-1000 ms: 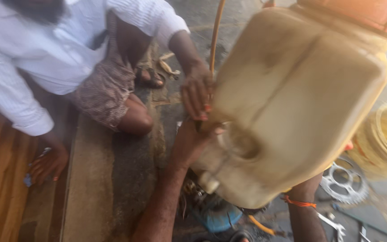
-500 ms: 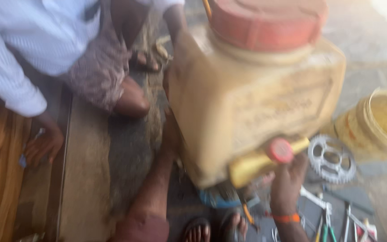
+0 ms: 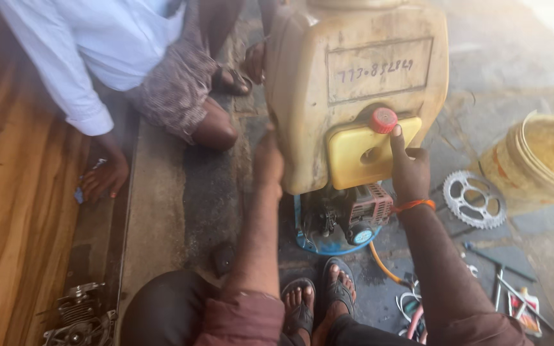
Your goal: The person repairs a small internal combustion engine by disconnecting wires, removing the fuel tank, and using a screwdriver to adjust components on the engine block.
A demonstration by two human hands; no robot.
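Left hand [image 3: 268, 160]: I pressed it flat against the sprayer tank [image 3: 354, 83], fingers hidden.
Right hand [image 3: 408, 170]: forefinger touched the red cap [image 3: 383, 120].
Risk: tank toppling, unclamped.

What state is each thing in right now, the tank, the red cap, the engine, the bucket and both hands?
Cream tank: upright on the engine.
Red cap: on the yellow fuel tank.
Engine: under the tank, on a blue base.
Yellow bucket: tipped on its side.
Sprocket: flat on the ground.
Left hand: against the tank's left side.
Right hand: finger raised beside the red cap.
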